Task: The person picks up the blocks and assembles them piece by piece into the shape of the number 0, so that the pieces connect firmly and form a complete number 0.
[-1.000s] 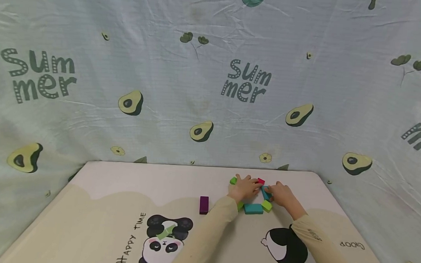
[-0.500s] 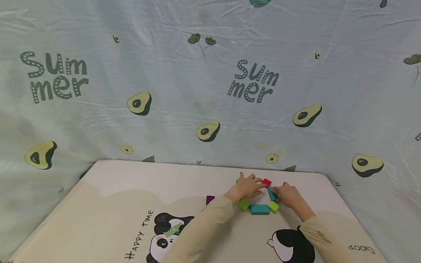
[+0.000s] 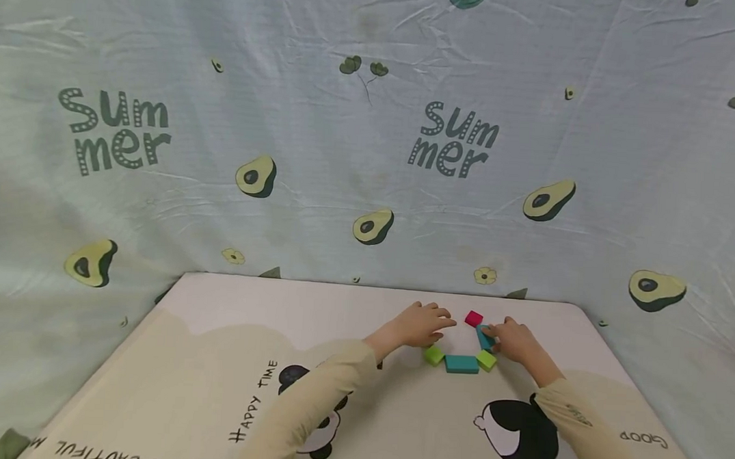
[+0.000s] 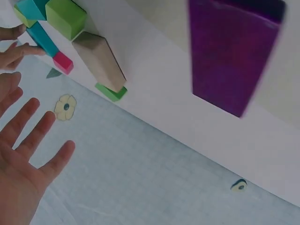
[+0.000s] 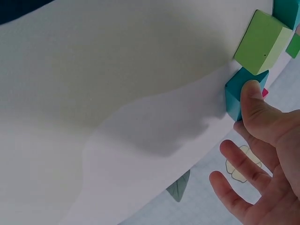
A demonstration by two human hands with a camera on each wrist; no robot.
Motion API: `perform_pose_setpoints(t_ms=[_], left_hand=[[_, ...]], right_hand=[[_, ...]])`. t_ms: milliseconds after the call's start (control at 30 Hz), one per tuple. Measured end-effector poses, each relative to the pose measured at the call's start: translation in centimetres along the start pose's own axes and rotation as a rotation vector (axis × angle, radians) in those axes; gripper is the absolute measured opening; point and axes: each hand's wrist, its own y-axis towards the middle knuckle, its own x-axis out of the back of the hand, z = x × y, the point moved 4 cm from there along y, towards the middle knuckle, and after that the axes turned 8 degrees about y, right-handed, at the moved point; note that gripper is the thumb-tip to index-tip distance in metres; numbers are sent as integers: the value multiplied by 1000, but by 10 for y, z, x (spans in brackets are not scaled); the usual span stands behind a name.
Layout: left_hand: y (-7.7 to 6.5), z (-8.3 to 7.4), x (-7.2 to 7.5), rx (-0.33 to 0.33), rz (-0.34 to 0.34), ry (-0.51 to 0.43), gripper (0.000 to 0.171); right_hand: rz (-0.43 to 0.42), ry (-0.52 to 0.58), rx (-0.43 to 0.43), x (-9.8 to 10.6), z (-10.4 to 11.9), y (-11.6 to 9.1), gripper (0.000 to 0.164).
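My left hand [image 3: 419, 324] hovers left of the arranged blocks with its fingers spread, holding nothing. My right hand [image 3: 516, 340] pinches a teal block [image 3: 484, 338] between thumb and index finger at the right of the arrangement; the thumb lies on the teal block [image 5: 233, 93] in the right wrist view. A red block [image 3: 474, 319] is at that block's far end. Nearer me, a second teal block [image 3: 462, 364] lies between two lime green blocks [image 3: 434, 356]. The left wrist view shows a wooden-coloured block [image 4: 98, 61] and a small green block [image 4: 111, 92], hidden behind my left hand in the head view.
A purple block [image 4: 234, 56] stands out in the left wrist view; my left arm covers nearly all of it in the head view. The table [image 3: 216, 305] has printed drawings and lettering. Behind its far edge hangs a patterned cloth [image 3: 305, 240].
My left hand has drawn back leftward from the blocks, its forearm now covering the purple block. The right hand stays at the teal block. The head view has turned slightly left.
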Motion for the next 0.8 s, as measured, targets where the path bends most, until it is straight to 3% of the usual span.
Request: perform_pose_setpoints(t_ms=[333, 800], left_hand=[[-44, 23, 2, -20, -82, -63, 35], [-96, 44, -10, -52, -169, -86, 26]], right_hand=[[-16, 46, 5, 0, -4, -3, 44], [-13, 66, 6, 0, -1, -2, 45]])
